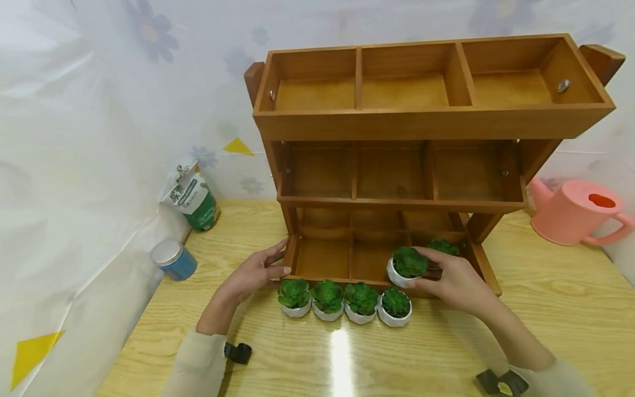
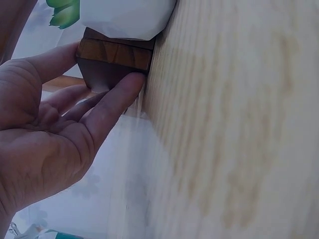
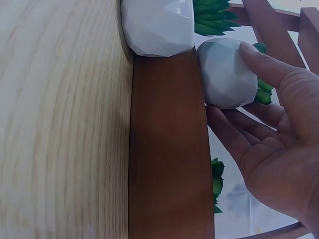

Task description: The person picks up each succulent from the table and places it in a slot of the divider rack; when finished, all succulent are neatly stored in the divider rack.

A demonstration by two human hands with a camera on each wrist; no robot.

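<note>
A brown wooden three-tier shelf [image 1: 431, 125] stands on the table. My left hand [image 1: 255, 271] grips the front left corner of its bottom tier, thumb and fingers on either side of the wood [image 2: 117, 55]. In my right hand [image 1: 461, 282] is a potted succulent [image 1: 409, 261], its white faceted pot [image 3: 227, 74] pinched between thumb and fingers at the bottom tier's front edge. Behind that hand, another succulent [image 1: 443, 246] shows partly in the right compartment. Several more potted succulents [image 1: 361, 299] line up on the table along the shelf's front.
A pink watering can [image 1: 570, 215] stands right of the shelf. On the left are a blue jar with a silvery lid [image 1: 175, 260] and a green-and-white pouch [image 1: 194, 199] closed with a clip. Floral sheeting [image 1: 208, 82] hangs behind the wood-grain table [image 1: 288, 353].
</note>
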